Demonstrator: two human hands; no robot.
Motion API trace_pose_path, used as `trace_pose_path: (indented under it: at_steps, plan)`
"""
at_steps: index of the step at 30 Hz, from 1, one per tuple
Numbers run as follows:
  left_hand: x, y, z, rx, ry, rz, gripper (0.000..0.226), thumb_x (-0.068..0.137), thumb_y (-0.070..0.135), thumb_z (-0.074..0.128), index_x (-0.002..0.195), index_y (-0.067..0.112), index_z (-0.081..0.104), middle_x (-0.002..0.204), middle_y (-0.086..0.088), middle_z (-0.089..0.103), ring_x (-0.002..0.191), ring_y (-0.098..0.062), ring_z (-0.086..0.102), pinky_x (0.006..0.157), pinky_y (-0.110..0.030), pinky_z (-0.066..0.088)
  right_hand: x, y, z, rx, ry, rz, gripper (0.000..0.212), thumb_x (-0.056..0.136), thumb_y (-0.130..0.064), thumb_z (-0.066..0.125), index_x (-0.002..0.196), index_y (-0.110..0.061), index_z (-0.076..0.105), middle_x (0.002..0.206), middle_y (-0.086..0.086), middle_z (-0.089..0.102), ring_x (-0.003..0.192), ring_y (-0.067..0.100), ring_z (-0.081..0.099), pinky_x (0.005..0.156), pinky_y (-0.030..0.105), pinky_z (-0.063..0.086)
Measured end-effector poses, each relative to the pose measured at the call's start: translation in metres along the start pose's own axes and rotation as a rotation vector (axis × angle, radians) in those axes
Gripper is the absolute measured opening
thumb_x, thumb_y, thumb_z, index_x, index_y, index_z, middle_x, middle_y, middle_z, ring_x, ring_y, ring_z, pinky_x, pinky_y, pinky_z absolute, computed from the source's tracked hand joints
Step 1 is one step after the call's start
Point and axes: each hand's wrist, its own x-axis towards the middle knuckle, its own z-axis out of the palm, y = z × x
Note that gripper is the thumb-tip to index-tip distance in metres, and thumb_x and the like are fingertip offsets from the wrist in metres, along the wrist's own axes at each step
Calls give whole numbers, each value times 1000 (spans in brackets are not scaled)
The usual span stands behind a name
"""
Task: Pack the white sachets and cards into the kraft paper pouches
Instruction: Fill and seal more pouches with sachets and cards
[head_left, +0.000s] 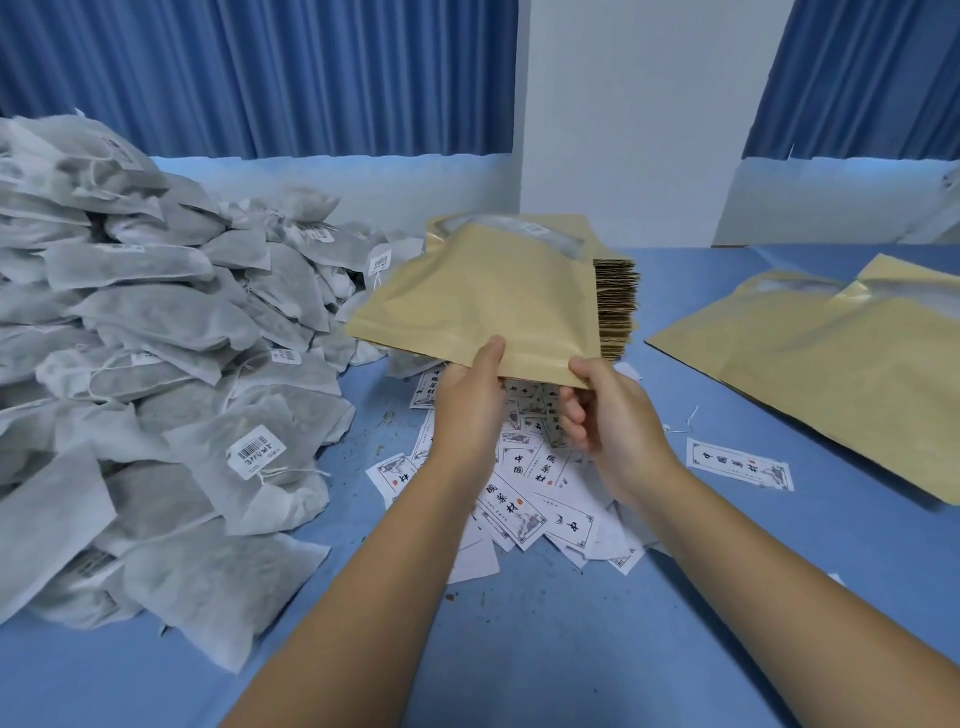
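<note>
Now: L hand (467, 400) + R hand (608, 410) both pinch kraft pouch (483, 306) at its near edge — I judge it light, floppy, slick; grip corners.

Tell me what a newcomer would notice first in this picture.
First, the kraft pouch held up at centre, gripped at its near edge by the left hand and right hand. Then the big heap of white sachets filling the left of the blue table, and the printed cards scattered beneath the hands.
</note>
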Motion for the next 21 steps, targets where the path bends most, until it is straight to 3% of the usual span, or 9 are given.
trace_pose_path:
  at_steps: [4,7,11,13,15,16,18,19,21]
  plan:
    - [-5,-3,4,-52,-109,-27,35,97,29,55,63,21,51,41,13,39,34,-3,34,35,-15,27,-6,10,12,110,-108,30,40,92,-42,59,62,-16,57,51,-2,45,44,12,39,43,20,34]
    - [-8,-6,6,59,-177,-99,47,91,43,60,50,20,54,43,7,45,37,-9,39,39,-18,29,-4,10,13,189,-14,45,46,93,-35,61,50,-18,56,48,-1,47,42,12,39,43,21,34]
    - [1,2,-2,94,2,-91,27,85,44,67,76,21,59,54,9,50,42,-6,44,44,-20,34,1,3,2,233,159,-12,48,91,-24,57,44,-20,50,47,-2,42,41,12,33,43,22,28]
    - [0,2,-2,99,-14,-22,20,87,39,67,93,20,65,72,5,64,58,-8,54,52,-19,41,2,3,2,232,177,-38,38,91,-26,57,55,-17,48,48,-3,44,42,12,35,42,22,29]
    - [-6,0,1,112,-58,13,35,89,40,65,115,18,65,105,-1,72,84,-17,65,72,-25,49,1,7,4,162,149,-55,32,88,-34,59,63,-17,49,49,-3,45,42,13,37,41,23,30]
    - [-8,-3,3,153,-66,30,37,89,42,65,116,17,66,109,-1,72,91,-21,66,78,-29,50,0,9,5,104,129,-61,31,87,-36,61,65,-17,51,49,-2,45,42,13,37,41,23,31]
    - [-12,-6,5,215,-106,61,25,89,42,64,96,19,69,76,6,71,68,-18,63,62,-23,47,-2,9,7,5,107,-65,28,89,-31,59,67,-15,56,49,-2,47,41,13,38,41,22,32]
    - [-13,-5,6,207,-128,37,23,88,43,64,86,20,67,59,9,62,53,-13,54,51,-20,40,-3,7,8,-19,109,-72,27,91,-27,57,68,-14,59,49,-2,47,42,13,37,42,22,32]
    - [-10,-2,4,129,-141,-69,26,87,47,65,78,23,61,48,11,45,41,-7,35,41,-19,27,-3,2,7,-1,128,-109,24,92,-22,55,69,-15,58,48,-3,45,44,12,35,44,23,30]
